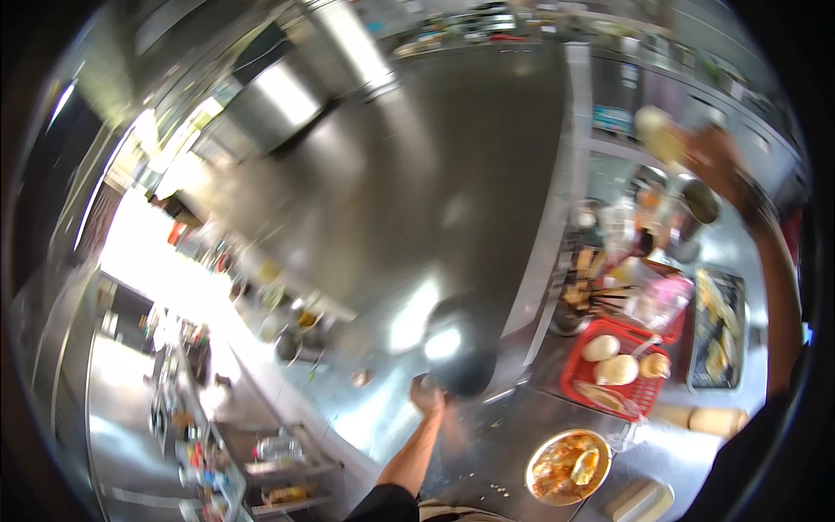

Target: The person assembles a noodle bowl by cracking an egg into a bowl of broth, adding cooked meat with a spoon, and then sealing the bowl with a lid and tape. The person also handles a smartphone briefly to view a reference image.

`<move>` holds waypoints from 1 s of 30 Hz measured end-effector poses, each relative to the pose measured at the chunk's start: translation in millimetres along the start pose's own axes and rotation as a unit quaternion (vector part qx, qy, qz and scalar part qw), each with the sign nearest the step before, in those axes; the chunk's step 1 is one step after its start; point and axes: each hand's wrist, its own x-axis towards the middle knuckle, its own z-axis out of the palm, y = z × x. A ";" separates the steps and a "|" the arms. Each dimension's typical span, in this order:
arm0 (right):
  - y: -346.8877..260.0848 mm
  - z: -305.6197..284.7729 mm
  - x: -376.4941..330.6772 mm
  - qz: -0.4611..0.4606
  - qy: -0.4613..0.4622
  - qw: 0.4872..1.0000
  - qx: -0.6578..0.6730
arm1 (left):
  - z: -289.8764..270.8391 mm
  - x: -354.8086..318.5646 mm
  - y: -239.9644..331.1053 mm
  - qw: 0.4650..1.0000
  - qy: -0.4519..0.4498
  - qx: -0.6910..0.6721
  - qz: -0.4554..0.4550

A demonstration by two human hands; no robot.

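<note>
My left hand [427, 397] is closed at the near left side of a dark round pan [468, 372], apparently gripping it; motion smears the pan's outline. Far to the right, my right hand [715, 161] is raised above the counter, its fingers closed on a pale, rounded thing [661, 135], too blurred to name. Beneath that hand stand a metal container [698, 201] and several bottles and jars. At the near right, a round bowl [532, 477] holds reddish-orange food with a pale, yellowish piece on top.
A red plastic basket [574, 379] holds several pale, rounded items. Right of it lies a dark tray [742, 348] with food pieces. A pale cylindrical thing [718, 421] and a whitish rectangular container [641, 502] are nearby. A large steel pot [277, 100] stands far left.
</note>
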 end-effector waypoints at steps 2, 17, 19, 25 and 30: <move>-55.1 -28.0 -64.8 0.038 0.007 0.997 0.069 | -4.8 1.4 5.9 0.986 -0.011 -0.161 -0.030; -613.4 155.9 -307.7 0.041 -0.123 0.910 0.393 | -246.8 -41.4 41.9 0.905 -0.206 -0.186 -0.324; -646.3 193.9 -284.4 0.009 -0.136 0.911 0.389 | -282.1 -17.0 46.1 0.908 -0.251 -0.148 -0.300; -691.8 218.5 -228.2 -0.006 -0.182 0.928 0.326 | -335.6 68.1 59.7 0.914 -0.293 -0.122 -0.253; -729.4 226.6 -208.6 0.021 -0.204 0.958 0.199 | -347.3 106.6 61.9 0.878 -0.348 -0.138 -0.298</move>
